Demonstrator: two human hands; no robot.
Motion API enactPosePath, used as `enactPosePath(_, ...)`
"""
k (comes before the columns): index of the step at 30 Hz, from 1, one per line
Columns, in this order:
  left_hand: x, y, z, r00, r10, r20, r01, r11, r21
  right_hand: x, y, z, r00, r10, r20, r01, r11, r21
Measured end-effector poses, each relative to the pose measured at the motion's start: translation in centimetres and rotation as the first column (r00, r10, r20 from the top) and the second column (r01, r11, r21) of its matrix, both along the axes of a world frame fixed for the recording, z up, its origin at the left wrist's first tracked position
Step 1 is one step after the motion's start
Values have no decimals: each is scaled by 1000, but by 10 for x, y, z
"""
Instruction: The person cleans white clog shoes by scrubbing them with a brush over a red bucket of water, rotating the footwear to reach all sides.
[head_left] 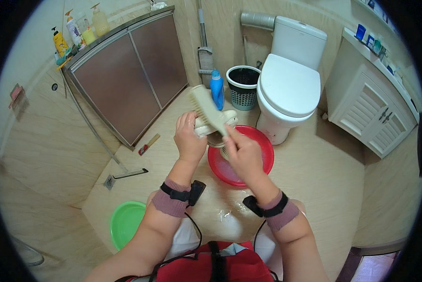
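My left hand (190, 135) grips a whitish shoe (231, 117) above the red plastic basin (213, 171). In my right hand (245, 151) is the handle of a pale scrubbing brush (208, 105), its bristles facing left. The brush passes in front of the shoe and hides part of it; whether the bristles touch it I cannot tell. Cloudy water (232, 171) lies in the basin, and a light ribbed thing (224, 153) shows there, partly behind my right hand.
A white toilet (290, 86), a waste bin (244, 86) and a blue bottle (217, 90) stand beyond the basin. To the left are a green basin (126, 225), a floor squeegee (130, 173) and a small wooden-handled brush (149, 144). Wet patches (228, 213) mark the floor before me.
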State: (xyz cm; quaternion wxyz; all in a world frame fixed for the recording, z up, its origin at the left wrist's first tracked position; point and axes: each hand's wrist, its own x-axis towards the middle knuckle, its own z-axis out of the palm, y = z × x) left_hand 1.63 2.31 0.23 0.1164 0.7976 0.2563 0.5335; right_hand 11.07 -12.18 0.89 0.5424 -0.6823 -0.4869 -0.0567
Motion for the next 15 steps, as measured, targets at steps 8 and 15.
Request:
enactPosePath(8,3,-9,6,996,-86,-20,85,994,-62,21,-2,-1,983,-55,-173,34,992,-123)
enactPosePath(15,4,-2,-3,993,-83,78,93,986,-137,16,4,-7,995,-32,-100,26,998,-55)
